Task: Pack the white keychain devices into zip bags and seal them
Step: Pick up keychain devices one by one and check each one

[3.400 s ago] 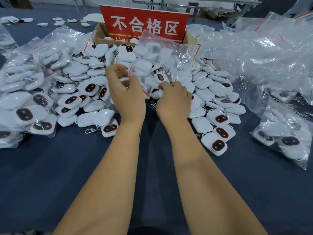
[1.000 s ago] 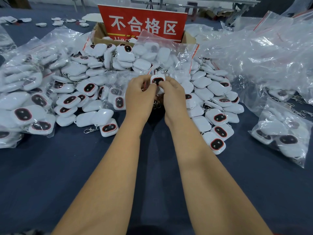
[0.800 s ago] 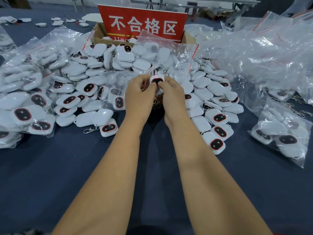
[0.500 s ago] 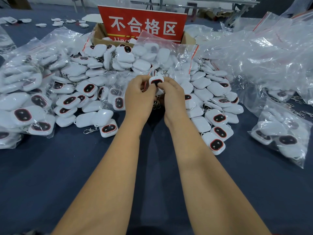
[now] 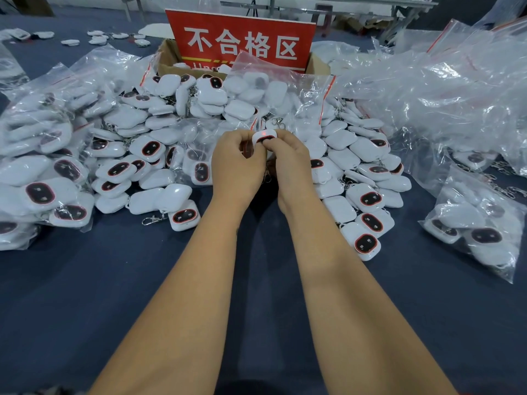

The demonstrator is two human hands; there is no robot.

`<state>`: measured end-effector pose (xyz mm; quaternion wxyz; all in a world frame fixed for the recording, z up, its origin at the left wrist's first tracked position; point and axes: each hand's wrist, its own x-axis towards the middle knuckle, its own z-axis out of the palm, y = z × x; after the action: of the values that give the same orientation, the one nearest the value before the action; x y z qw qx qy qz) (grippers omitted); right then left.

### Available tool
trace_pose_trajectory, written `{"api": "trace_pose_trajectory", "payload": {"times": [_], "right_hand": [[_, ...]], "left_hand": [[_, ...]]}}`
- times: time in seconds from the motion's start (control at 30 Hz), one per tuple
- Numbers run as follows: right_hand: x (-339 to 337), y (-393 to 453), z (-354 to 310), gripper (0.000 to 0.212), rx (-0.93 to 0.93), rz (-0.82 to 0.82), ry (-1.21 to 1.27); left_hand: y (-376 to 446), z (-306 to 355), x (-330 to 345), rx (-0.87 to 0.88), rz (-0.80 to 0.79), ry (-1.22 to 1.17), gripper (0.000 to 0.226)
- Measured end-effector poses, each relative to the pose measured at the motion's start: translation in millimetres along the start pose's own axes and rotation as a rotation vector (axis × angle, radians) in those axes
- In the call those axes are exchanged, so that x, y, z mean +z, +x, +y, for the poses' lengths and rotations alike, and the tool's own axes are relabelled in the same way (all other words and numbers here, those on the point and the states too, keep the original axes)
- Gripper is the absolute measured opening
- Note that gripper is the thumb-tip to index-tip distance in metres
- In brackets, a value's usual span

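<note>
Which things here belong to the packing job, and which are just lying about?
Job: held keychain device, pinched by left hand and right hand; loose device pile; filled zip bags; empty zip bags.
Lying about: red sign; cardboard box.

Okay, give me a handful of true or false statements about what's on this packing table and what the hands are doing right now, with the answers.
1. Both hands hold one white keychain device between them. True; left hand, right hand.
2. The red sign lies flat on the cloth. False; it stands upright at a cardboard box.
3. Empty clear zip bags are heaped on the right. True.
4. The held device is already inside a bag. False; it is bare between the fingers.
5. A filled bag lies at the right edge. True.
</note>
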<state>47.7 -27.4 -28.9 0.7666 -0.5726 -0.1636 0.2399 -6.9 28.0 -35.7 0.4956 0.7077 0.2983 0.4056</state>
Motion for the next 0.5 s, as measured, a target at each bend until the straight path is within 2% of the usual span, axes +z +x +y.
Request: {"api": "trace_pose_trajectory", "payload": {"times": [0.13,0.23,0.37,0.5], "right_hand": [[0.6,0.9,3.3,0.017,-0.034,0.050,-0.059],[3.4,1.3,4.4,0.011,-0.104,0.091,-0.138],[4.2,-0.5,3.0,0.003,-0.219,0.161,-0.168],[3.5,-0.8,-0.1,0.011,-0.198,0.226,-0.022]], "left_hand": [[-1.7,2.3,-2.1,-0.027,-0.015,-0.087,0.024],[0.1,2.9,-2.8,-0.067,-0.008,-0.162,0.037],[2.2,2.5,-1.9,-0.003,0.024,-0.016,0.044],[3.1,-1.2,-1.2,0.048,0.005,0.080,0.055]]}}
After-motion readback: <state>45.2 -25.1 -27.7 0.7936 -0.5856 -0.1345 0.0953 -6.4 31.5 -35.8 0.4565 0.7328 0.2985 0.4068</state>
